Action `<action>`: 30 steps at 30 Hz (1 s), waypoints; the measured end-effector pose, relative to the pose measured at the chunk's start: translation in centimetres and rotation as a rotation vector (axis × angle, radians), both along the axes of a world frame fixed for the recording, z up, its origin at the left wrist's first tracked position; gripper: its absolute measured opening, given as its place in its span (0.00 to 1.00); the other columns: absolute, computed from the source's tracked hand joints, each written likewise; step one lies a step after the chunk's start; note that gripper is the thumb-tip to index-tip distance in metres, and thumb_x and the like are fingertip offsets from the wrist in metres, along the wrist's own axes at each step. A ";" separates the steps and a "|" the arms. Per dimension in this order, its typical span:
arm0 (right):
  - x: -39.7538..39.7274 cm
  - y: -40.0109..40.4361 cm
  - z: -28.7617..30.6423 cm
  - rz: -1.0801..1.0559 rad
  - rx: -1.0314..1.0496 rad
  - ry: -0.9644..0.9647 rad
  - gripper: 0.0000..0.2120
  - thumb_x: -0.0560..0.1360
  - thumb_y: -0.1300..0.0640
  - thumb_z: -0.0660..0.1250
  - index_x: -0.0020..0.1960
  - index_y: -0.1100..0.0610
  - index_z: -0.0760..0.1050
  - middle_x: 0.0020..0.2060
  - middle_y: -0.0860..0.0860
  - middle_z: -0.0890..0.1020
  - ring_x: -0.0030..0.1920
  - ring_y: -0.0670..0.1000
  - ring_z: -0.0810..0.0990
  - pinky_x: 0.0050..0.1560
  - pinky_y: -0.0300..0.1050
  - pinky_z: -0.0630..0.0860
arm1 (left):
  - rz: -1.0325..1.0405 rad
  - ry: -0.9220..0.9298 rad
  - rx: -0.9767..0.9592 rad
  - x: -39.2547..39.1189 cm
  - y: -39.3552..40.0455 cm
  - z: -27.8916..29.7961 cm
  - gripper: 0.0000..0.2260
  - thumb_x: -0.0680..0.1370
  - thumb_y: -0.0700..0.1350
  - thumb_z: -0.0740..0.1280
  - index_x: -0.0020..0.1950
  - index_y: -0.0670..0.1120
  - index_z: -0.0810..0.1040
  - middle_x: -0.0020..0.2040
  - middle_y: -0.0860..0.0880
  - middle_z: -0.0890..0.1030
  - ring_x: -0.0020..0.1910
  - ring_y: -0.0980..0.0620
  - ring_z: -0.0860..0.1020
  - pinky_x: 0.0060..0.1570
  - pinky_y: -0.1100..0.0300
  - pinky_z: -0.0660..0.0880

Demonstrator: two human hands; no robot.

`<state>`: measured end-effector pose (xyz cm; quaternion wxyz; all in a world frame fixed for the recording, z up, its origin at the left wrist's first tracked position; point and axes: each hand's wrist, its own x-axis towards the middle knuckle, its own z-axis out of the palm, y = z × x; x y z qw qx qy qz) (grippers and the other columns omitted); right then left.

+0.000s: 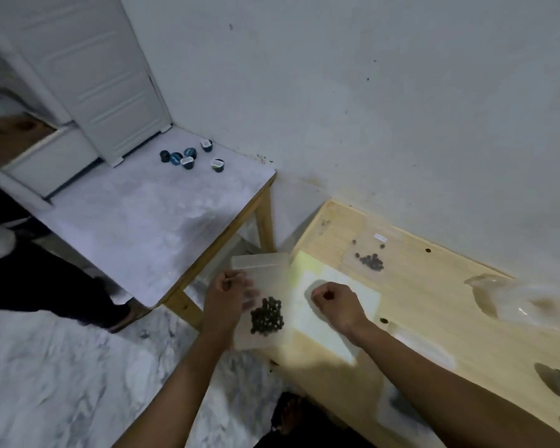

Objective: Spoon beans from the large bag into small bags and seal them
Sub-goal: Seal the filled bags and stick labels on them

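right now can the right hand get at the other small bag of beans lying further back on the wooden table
Probably yes. The right hand rests curled on the paper, holding nothing visible, and the bare wooden table lies between it and the far small bag. Nothing stands in that path.

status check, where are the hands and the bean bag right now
Left hand grips small bag of beans over the table's near-left edge. Right hand curled on white sheet, contents unclear. Second filled bag lies behind; nothing blocking.
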<state>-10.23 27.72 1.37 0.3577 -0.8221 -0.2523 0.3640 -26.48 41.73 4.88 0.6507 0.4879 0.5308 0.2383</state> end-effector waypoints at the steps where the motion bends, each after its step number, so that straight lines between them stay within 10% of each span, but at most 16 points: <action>1: -0.6 0.8 -0.2 0.063 -0.022 -0.051 0.14 0.77 0.58 0.64 0.36 0.63 0.76 0.30 0.52 0.77 0.32 0.49 0.75 0.37 0.44 0.70 | 0.049 0.002 0.008 -1.1 0.7 0.0 0.04 0.83 0.42 0.62 0.52 0.44 0.76 0.47 0.43 0.82 0.41 0.46 0.83 0.43 0.51 0.81; 5: -2.9 3.8 -1.1 0.249 -0.109 -0.256 0.18 0.76 0.53 0.65 0.29 0.55 0.69 0.28 0.50 0.74 0.29 0.48 0.72 0.32 0.42 0.66 | 0.183 -0.008 0.025 -5.0 2.5 0.1 0.04 0.83 0.42 0.62 0.52 0.45 0.76 0.47 0.44 0.81 0.43 0.45 0.83 0.42 0.51 0.80; 12: -5.3 5.6 -2.7 0.281 -0.273 -0.453 0.14 0.78 0.46 0.63 0.47 0.57 0.77 0.50 0.53 0.74 0.50 0.57 0.78 0.43 0.46 0.72 | 0.310 -0.018 0.009 -7.7 2.2 0.3 0.05 0.83 0.39 0.61 0.49 0.43 0.75 0.44 0.43 0.81 0.39 0.45 0.83 0.41 0.51 0.80; 22: -5.7 6.6 -3.0 0.115 -0.192 -0.209 0.12 0.70 0.59 0.61 0.28 0.55 0.65 0.27 0.51 0.70 0.28 0.51 0.69 0.30 0.40 0.65 | 0.226 -0.001 0.018 -6.4 1.0 0.1 0.04 0.82 0.41 0.61 0.53 0.44 0.76 0.46 0.44 0.82 0.41 0.46 0.84 0.46 0.48 0.81; 30: -3.0 3.8 0.8 -0.163 0.254 -0.040 0.06 0.74 0.64 0.65 0.39 0.62 0.71 0.34 0.54 0.77 0.35 0.49 0.73 0.37 0.42 0.71 | 0.071 -0.032 0.046 -2.8 0.8 0.5 0.07 0.82 0.44 0.63 0.57 0.43 0.76 0.50 0.45 0.86 0.47 0.46 0.85 0.49 0.47 0.82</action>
